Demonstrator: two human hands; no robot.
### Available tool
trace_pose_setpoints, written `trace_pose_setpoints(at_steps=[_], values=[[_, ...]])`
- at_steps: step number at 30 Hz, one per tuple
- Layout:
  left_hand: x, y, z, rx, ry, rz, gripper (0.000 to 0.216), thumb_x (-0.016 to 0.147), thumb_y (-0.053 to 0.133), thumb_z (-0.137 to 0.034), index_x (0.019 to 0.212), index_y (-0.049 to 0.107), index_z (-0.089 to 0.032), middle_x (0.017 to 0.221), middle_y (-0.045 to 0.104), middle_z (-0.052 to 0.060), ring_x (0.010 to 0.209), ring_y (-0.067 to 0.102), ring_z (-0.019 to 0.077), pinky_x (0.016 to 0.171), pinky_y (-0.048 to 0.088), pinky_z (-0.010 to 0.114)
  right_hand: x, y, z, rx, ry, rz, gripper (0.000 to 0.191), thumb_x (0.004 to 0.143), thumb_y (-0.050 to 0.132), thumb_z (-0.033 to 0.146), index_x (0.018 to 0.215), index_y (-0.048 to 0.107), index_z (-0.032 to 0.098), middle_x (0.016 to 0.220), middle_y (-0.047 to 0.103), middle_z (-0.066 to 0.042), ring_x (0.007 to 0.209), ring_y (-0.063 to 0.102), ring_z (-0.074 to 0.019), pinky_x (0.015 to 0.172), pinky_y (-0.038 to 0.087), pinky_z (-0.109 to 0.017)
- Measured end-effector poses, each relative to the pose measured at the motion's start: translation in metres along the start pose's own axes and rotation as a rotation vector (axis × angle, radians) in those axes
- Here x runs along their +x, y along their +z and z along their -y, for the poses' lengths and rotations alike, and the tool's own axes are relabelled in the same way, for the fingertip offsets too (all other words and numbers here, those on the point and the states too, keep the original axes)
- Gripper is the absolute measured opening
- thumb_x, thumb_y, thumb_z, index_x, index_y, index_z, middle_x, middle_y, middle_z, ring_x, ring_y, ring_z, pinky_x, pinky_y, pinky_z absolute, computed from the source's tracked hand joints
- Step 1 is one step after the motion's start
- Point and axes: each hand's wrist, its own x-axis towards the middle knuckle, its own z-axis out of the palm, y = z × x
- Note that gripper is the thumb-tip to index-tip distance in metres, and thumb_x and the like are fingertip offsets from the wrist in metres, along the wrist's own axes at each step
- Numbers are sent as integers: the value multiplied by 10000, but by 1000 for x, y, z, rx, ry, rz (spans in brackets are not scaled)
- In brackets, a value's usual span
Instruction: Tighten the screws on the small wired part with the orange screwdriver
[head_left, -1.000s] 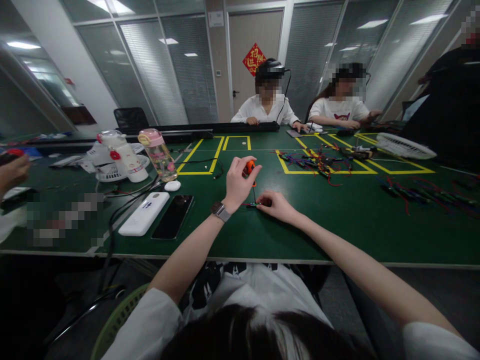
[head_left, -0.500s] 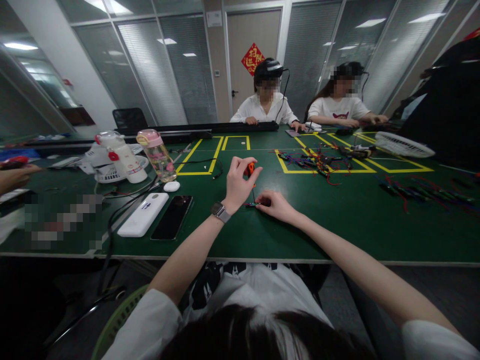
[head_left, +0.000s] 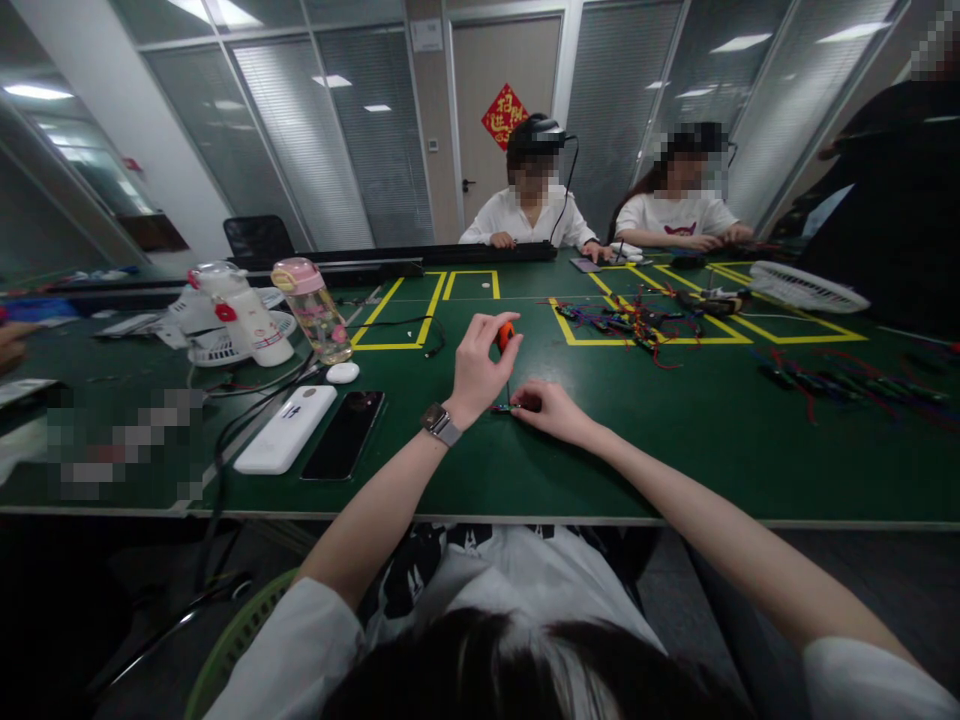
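My left hand (head_left: 478,362) is closed round the orange and black handle of a screwdriver (head_left: 506,335). Its thin dark shaft points down to a small circuit board (head_left: 501,408) on the green table. My right hand (head_left: 550,411) pinches the board's right end between thumb and fingertips, close to where the shaft meets it. The board is too small to make out its parts, and the screwdriver's tip cannot be told apart from it.
Left of my arms lie a white power bank (head_left: 286,430), a black phone (head_left: 343,435) and a white earbud case (head_left: 343,373). Bottles and a white fan stand behind them. Wired circuit boards (head_left: 637,318) lie to the right. Co-workers (head_left: 532,210) sit across the table (head_left: 720,460).
The screwdriver's handle has turned a little in my left hand. Both my hands stay in place. At far left, another person's hand has drawn back toward the edge.
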Motion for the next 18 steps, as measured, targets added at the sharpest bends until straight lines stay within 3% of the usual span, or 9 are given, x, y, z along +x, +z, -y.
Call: trace_pose_setpoints(at_steps=[4,13,18], values=[[-1,-1,-1,-20,20,-4,218,868,605,-288,1077,604,-229,845,516,1,791,533,129,764,469,257,0,0,1,-7,8,-6,92,734,625,131,817,662,145,743,591,-15,635,520,-116,609,411,-239],[0,-4,-2,-114,47,84,308,945,397,-174,1232,503,-207,1063,595,52,986,567,150,884,466,298,0,-1,2,-3,3,-9,82,738,626,140,813,658,147,746,597,-17,634,524,-117,608,416,-240],[0,-2,-2,-42,26,46,256,913,517,-223,1168,545,-223,942,573,29,857,557,144,803,477,278,0,0,1,-3,7,-7,85,738,625,144,815,658,152,736,596,-15,627,525,-117,600,416,-239]])
